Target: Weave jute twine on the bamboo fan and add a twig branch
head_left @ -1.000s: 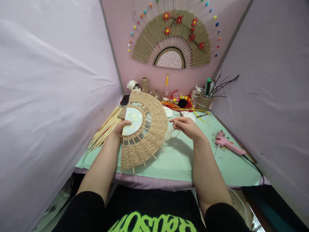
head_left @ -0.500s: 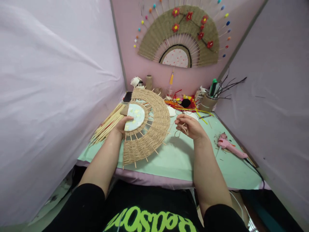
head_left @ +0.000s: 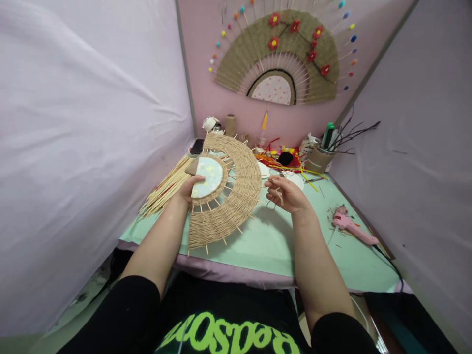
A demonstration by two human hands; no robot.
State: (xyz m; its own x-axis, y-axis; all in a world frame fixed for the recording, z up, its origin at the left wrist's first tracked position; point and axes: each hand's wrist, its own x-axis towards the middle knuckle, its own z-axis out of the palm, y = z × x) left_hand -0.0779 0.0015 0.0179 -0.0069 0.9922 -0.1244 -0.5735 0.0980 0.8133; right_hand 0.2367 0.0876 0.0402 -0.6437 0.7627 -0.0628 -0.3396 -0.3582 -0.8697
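A half-round woven straw fan (head_left: 236,201) with thin wooden ribs stands tilted on the green table (head_left: 273,246). My left hand (head_left: 190,191) grips it at its pale round centre panel (head_left: 209,176). My right hand (head_left: 285,192) hovers just right of the fan's outer edge, its fingers pinched on a thin tan cord (head_left: 271,202) that loops down beside the fan. The cord's far end cannot be made out.
A bundle of bamboo sticks (head_left: 165,189) lies left of the fan. A pink glue gun (head_left: 350,227) lies at the right. Coloured strips, a pen cup (head_left: 319,157) and spools crowd the back edge. A finished decorated fan (head_left: 282,59) hangs on the back wall. Cloth walls close both sides.
My right hand has closed its fingers on the cord and drawn slightly closer to the fan's edge. The view has tilted down a little; the left hand keeps its hold.
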